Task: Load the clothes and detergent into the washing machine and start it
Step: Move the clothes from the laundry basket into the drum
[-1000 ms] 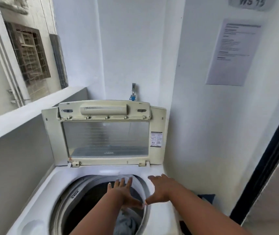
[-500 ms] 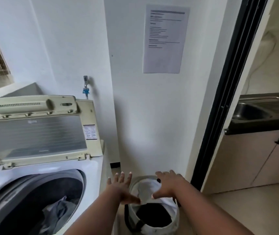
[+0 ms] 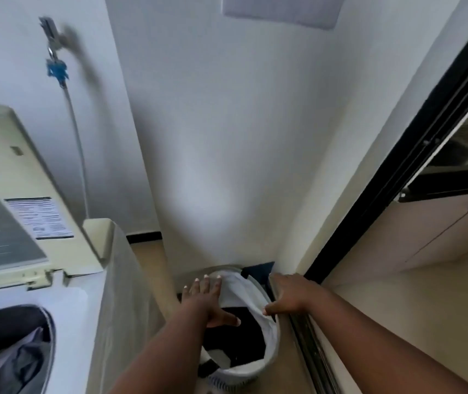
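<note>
Head view. The laundry basket (image 3: 258, 362), a round white plastic tub with a soft white liner, stands on the floor between the washing machine (image 3: 85, 302) and the door track. The left hand (image 3: 207, 297) hovers over it, fingers spread; the right hand (image 3: 289, 297) is splayed above its rim, empty. Dark clothes (image 3: 235, 336) remain inside; crumpled grey fabric (image 3: 17, 362) lies in the drum.

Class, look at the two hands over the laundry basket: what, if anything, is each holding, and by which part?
Neither grips anything yet. The left hand reaches open into the basket over dark clothes; the right hand rests at the white liner edge.
</note>
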A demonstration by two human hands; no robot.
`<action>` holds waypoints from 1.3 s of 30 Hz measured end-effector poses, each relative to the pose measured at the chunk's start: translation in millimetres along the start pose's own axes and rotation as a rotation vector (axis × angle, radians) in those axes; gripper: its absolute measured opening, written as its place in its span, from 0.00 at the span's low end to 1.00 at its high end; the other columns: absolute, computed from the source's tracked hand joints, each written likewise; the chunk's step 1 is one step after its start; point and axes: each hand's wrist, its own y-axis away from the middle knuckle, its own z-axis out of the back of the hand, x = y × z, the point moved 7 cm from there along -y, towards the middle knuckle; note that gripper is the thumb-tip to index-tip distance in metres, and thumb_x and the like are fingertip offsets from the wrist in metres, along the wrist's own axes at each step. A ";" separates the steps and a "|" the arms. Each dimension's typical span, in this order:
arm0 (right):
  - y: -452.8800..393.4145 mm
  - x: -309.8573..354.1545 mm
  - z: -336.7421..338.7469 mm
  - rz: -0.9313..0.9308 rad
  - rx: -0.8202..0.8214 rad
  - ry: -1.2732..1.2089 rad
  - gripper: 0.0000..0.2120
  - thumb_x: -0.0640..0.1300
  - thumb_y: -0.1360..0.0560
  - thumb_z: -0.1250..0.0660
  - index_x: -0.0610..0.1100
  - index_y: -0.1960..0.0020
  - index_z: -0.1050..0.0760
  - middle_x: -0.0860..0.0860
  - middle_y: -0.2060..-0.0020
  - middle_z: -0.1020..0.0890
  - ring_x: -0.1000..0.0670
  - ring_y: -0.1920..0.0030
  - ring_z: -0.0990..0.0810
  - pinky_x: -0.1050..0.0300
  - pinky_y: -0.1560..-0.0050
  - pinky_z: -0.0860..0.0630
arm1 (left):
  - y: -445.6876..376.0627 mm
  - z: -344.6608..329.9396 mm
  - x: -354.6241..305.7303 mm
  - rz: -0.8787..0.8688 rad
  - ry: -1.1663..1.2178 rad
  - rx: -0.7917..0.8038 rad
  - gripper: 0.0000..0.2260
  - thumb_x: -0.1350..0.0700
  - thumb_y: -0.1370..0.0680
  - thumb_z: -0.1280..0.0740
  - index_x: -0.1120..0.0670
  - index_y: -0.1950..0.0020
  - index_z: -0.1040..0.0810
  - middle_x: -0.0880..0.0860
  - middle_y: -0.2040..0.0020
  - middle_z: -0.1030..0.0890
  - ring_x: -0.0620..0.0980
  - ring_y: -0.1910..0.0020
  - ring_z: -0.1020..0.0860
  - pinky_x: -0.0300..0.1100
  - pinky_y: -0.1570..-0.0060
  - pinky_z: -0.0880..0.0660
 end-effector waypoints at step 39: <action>-412.4 -66.4 -421.4 -0.119 0.380 -0.075 0.61 0.66 0.38 0.26 0.51 0.22 0.65 0.42 0.22 0.60 0.33 0.24 0.55 0.37 0.27 0.46 | -389.4 -362.4 64.8 0.091 0.195 0.327 0.55 0.34 0.31 0.31 0.49 0.24 0.68 0.56 0.22 0.65 0.61 0.23 0.59 0.60 0.27 0.53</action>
